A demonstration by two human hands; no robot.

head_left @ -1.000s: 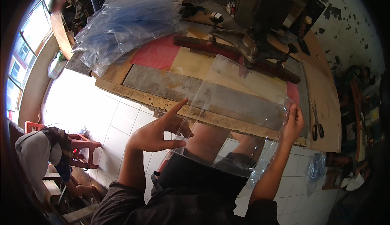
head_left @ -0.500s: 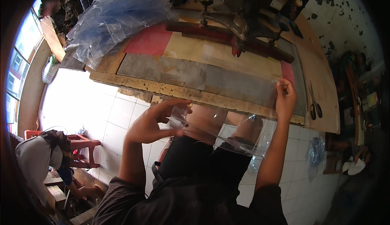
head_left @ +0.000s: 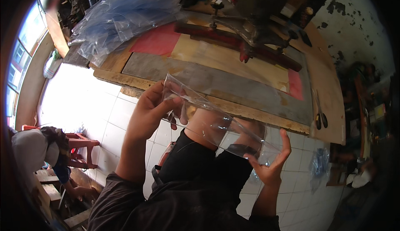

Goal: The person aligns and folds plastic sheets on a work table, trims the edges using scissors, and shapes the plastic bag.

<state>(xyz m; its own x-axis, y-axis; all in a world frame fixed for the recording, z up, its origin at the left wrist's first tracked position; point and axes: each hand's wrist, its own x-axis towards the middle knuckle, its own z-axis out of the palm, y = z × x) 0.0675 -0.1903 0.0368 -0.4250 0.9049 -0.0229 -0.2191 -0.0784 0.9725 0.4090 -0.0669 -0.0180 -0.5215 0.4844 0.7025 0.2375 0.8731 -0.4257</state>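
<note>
A clear plastic sheet [head_left: 208, 120], folded lengthwise into a strip, stretches slantwise between my hands above my lap. My left hand [head_left: 148, 108] grips its upper left end, thumb pressed against the fingers through the film. At the lower right end, my right hand [head_left: 271, 164] holds the sheet from the side, thumb at one edge and fingers raised at the other. How firmly that hand grips is hard to see through the glare. Just beyond the sheet lies the wooden front edge of the worktable [head_left: 266, 117], with a grey flat plate [head_left: 187, 76] on top.
A heap of clear plastic sheets [head_left: 121, 16] covers the table's far left. A dark red press bar [head_left: 266, 54] spans yellow and red padding. Black-handled scissors [head_left: 319, 116] lie at the right. On the left, another person [head_left: 35, 152] works near a red stool [head_left: 83, 149].
My right hand has left the table plate and come down toward my lap, its fingers spreading. My left hand has risen and tilted the sheet's left end upward.
</note>
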